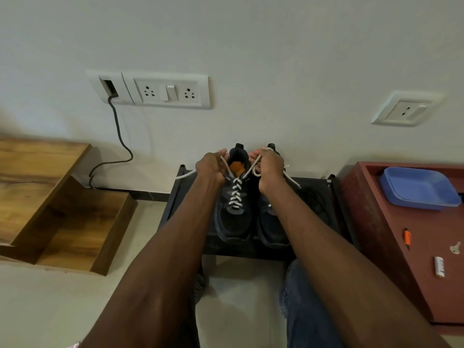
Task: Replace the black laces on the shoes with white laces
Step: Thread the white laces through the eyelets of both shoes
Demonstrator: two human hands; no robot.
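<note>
Head view: the left shoe point(234, 214), on a low black rack point(313, 197) against the wall, is criss-crossed with white lace point(236, 194). Left hand point(211, 167) and right hand point(271, 169) each have fingers clenched on a lace end, pulling apart, probably to tighten before tying.

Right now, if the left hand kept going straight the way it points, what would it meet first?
The left hand, shut on the white lace, points over the shoe's collar toward the wall. Likely the wall first, though depth is unclear from this view.
</note>
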